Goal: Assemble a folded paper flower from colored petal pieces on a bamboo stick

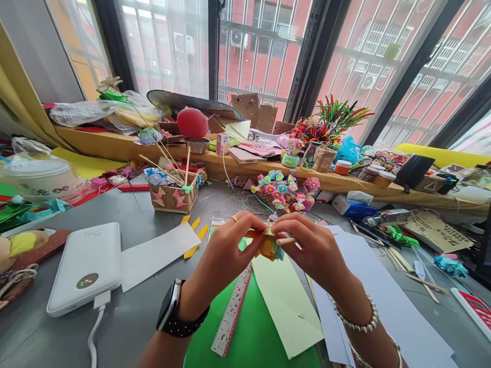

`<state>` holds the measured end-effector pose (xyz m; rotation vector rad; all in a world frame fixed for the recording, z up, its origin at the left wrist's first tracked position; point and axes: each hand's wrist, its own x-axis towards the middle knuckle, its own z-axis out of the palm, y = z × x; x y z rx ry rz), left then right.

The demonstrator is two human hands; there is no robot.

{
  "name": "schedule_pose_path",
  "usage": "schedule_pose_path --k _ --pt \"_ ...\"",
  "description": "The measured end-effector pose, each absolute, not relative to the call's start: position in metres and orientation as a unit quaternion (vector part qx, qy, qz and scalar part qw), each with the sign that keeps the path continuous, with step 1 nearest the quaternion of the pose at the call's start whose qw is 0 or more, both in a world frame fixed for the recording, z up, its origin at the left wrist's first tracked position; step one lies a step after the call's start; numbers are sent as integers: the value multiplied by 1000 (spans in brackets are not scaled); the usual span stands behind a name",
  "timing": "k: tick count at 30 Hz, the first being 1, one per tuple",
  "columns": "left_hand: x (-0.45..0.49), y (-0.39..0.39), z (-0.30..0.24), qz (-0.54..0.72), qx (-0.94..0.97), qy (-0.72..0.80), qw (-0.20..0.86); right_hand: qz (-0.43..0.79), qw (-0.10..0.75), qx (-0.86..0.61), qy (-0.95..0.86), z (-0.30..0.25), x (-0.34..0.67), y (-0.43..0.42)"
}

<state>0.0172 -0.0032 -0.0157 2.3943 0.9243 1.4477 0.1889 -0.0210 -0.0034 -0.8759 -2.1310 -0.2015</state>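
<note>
Both hands meet over the middle of the grey table [130, 317]. My left hand [224, 253], with a black watch on its wrist, pinches a small folded paper piece [269, 246] in orange, green and blue. My right hand [312, 245], with bead bracelets on the wrist, pinches the same piece from the other side and also grips a thin wooden stick [286, 240] lying across it. Under the hands lie a pale green sheet [286, 306], a bright green sheet [253, 337] and a patterned ruler [232, 312].
A white power bank [86, 266] with a cable lies left, beside a white paper strip [157, 253]. A cardboard basket with sticks [174, 197] and a paper-flower bunch [284, 189] stand behind. The window ledge [115, 145] is crowded with craft items. White sheets [387, 301] lie right.
</note>
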Motion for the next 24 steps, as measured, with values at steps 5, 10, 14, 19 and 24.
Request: schedule_pose_path --k 5,10,14,19,24 --pt "19 -4 -16 501 811 294 67 -79 406 -347 -842 -3 189 -21" --pt "23 -5 -19 503 803 314 59 -113 387 -346 -847 -3 187 -24" --pt "25 -6 -19 514 781 334 118 -132 393 -336 -846 -3 185 -25" --pt "21 -1 -17 525 697 288 395 -92 496 -357 -786 -2 184 -26" --pt "22 1 -17 440 616 223 615 -61 555 -400 -727 -1 182 -29"
